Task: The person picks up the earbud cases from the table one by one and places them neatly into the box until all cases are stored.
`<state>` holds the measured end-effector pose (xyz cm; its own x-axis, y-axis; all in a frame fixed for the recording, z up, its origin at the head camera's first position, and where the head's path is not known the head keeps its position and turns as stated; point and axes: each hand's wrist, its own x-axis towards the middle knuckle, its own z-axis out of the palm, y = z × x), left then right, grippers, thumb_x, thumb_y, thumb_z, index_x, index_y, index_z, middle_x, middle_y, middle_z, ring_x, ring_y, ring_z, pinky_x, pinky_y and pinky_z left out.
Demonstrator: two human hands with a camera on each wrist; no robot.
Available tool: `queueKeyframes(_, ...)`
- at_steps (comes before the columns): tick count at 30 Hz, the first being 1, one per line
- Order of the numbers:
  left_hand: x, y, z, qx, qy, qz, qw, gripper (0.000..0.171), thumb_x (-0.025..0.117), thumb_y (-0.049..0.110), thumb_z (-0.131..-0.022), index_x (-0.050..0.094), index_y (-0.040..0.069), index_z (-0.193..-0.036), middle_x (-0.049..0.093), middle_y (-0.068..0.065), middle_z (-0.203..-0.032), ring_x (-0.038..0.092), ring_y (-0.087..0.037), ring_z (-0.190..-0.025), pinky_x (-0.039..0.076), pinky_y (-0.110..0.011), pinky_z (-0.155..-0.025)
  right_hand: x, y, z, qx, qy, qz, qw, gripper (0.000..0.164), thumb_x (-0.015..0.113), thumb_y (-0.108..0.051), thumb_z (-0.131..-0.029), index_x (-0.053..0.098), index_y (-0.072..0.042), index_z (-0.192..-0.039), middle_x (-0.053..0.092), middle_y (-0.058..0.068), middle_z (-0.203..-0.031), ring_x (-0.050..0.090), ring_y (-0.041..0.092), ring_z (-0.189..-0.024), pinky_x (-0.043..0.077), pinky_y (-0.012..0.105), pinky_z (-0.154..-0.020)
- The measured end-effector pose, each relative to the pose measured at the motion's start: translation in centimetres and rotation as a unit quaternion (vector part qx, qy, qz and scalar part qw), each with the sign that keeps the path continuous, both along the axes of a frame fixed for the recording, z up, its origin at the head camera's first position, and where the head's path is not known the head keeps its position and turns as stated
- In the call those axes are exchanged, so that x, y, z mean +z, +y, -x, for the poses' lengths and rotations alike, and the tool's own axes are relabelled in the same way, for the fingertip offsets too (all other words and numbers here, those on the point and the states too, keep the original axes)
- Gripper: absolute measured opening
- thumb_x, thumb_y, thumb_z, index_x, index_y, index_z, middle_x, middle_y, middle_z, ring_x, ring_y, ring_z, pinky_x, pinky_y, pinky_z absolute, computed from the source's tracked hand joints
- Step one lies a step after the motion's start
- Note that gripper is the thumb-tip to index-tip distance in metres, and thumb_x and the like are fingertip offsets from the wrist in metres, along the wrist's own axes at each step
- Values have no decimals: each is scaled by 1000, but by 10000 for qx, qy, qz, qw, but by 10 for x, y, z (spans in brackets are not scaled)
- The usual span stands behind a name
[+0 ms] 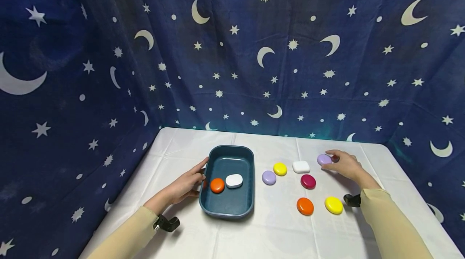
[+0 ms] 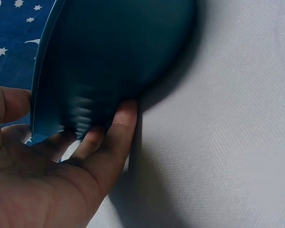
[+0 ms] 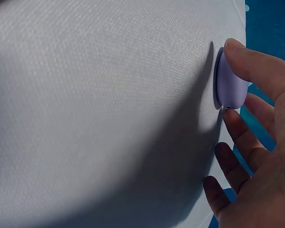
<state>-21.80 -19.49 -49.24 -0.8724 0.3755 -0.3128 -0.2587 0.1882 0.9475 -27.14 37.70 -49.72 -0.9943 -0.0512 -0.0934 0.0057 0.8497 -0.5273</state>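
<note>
In the head view my left hand (image 1: 187, 184) is at the left side of a dark teal tray (image 1: 227, 210). Its fingers and thumb touch the outer wall of the tray (image 2: 128, 42) in the left wrist view. An orange round piece (image 1: 217, 185) and a white oblong piece (image 1: 234, 181) lie inside. At the far right of the table, my right hand (image 1: 345, 165) pinches a lavender round piece (image 1: 323, 159). The right wrist view shows the thumb on one edge of the lavender piece (image 3: 232, 83) and the index finger at the opposite edge.
Between tray and right hand lie another lavender piece (image 1: 269, 177), a yellow piece (image 1: 280, 169), a white rounded piece (image 1: 301, 167) and a dark red piece (image 1: 308, 181). Nearer are an orange piece (image 1: 305, 206) and a second yellow piece (image 1: 334, 205). A starry curtain (image 1: 247, 69) surrounds the white-covered table (image 1: 269, 234).
</note>
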Motion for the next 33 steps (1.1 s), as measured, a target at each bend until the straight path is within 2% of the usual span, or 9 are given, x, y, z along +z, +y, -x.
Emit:
queueKeyframes(10,0,0,0,-1,-1,17,10000,72,48,16,-100,22,33,-165,23,-21,-166,45,-40,-129,53,-53,-87,-4,0,3,34,47,21,10000,75,80,-39,-85,54,5,-140,59,30,-121,44,47,-108,33,62,-86)
queueKeyframes(21,-1,-1,0,6,-49,-46,10000,71,48,15,-100,23,34,-164,22,-21,-166,38,-43,-140,53,-54,-88,-4,-1,4,21,-15,-32,10000,74,80,-38,-86,54,5,-139,59,29,-118,43,47,-106,33,62,-85)
queueKeyframes(33,-1,0,2,73,-75,19,9999,72,49,16,-99,24,36,-164,22,-19,-167,43,-39,-132,51,-45,-80,0,-8,4,-4,126,-27,9999,68,79,-37,-87,57,3,-138,60,29,-120,43,46,-107,35,61,-84)
